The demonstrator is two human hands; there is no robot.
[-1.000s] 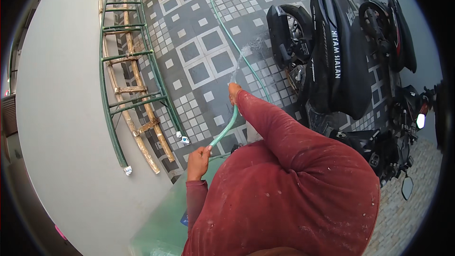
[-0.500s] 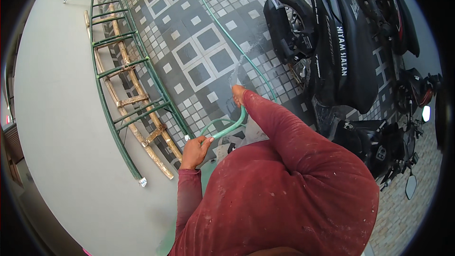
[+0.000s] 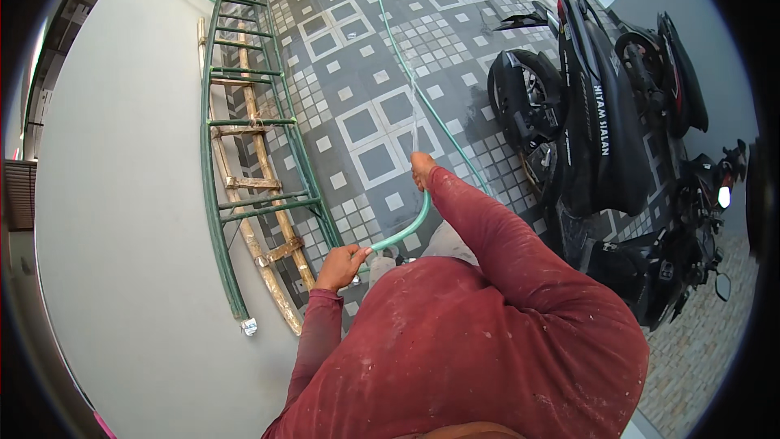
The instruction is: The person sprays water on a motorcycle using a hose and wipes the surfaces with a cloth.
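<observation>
Two hands on one green hose. Left hand fisted around the hose low down, close to the body. Right hand, arm stretched forward in a red sleeve, closed around the hose farther along, near its end; a thin water jet leaves that hand and runs out over the floor. Between the hands the hose curves in a short arc. A second run of the same green line crosses the patterned grey tile floor toward the far end of the yard. To the left, a green metal ladder and a bamboo ladder lean together against a pale wall. To the right, a black scooter stands parked on the tiles, with another motorbike just beside it, partly hidden at the frame edge.
</observation>
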